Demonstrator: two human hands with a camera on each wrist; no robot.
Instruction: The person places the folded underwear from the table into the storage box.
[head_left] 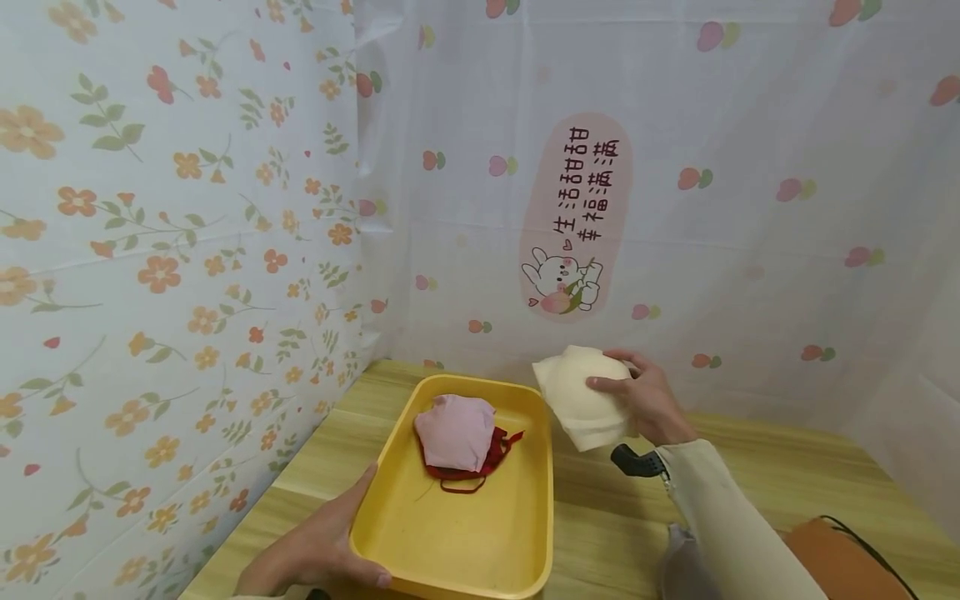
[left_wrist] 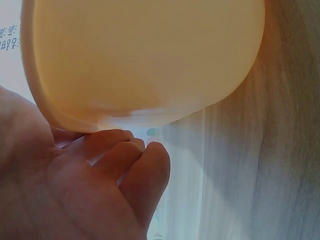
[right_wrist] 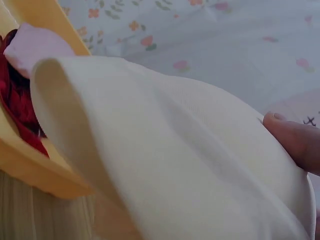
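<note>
My right hand (head_left: 651, 402) grips a cream bra (head_left: 581, 392), folded so that one smooth moulded cup faces up. It hangs in the air just right of the yellow tray (head_left: 465, 542). In the right wrist view, the thumb (right_wrist: 295, 142) presses on the cream fabric, and the other fingers are mostly hidden. At the tray's near left corner my left hand (head_left: 318, 537) holds the wall, its fingers curled against the outside in the left wrist view. Inside the tray a pale pink folded garment (head_left: 455, 433) lies on a dark red one (head_left: 498, 450) with thin straps.
A grey garment (head_left: 678, 562) and an orange-brown piece with a black cord (head_left: 840, 554) lie at the lower right, partly behind my right sleeve. The wood-grain table (head_left: 600, 517) meets patterned cloth walls (head_left: 450, 250) at the left and back.
</note>
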